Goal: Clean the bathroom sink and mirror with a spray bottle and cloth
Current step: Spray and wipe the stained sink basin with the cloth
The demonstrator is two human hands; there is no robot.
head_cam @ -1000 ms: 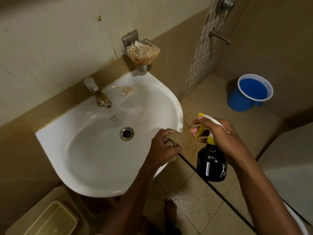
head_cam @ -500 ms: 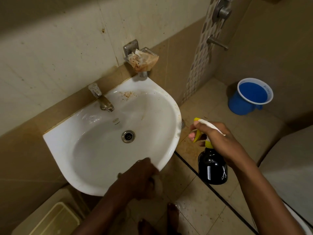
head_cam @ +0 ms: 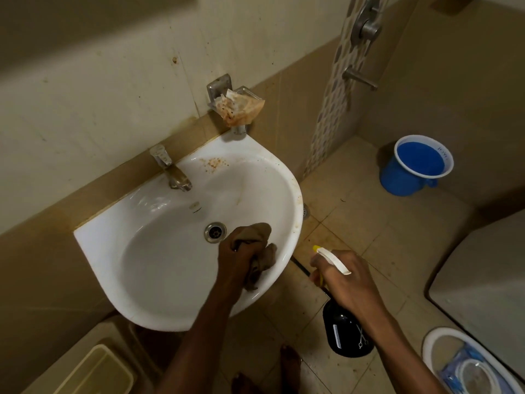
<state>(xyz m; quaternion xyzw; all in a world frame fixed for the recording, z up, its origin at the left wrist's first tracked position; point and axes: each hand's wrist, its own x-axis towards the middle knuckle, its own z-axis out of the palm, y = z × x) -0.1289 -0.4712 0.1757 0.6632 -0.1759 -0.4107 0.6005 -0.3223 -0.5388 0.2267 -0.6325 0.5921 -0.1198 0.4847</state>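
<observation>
A white wall-hung sink (head_cam: 159, 268) fills the middle, with a drain (head_cam: 215, 232) and a tarnished tap (head_cam: 170, 173). Brown stains mark its back right rim. My left hand (head_cam: 237, 257) grips a bunched brown cloth (head_cam: 262, 250) inside the basin, just right of the drain. To the right of the sink, over the floor, my right hand (head_cam: 345, 281) holds a black spray bottle (head_cam: 345, 334) by its white and yellow trigger head. No mirror is in view.
A soiled soap holder (head_cam: 237, 105) hangs on the wall above the sink's right corner. A blue bucket (head_cam: 413, 166) stands on the floor at right. A toilet bowl rim (head_cam: 434, 341) shows at bottom right, a beige bin (head_cam: 93, 371) at bottom left. My bare feet (head_cam: 288, 365) are below.
My left hand dropped below the sink's front rim, then came up into the basin with the cloth. My right hand and bottle stayed beside the sink.
</observation>
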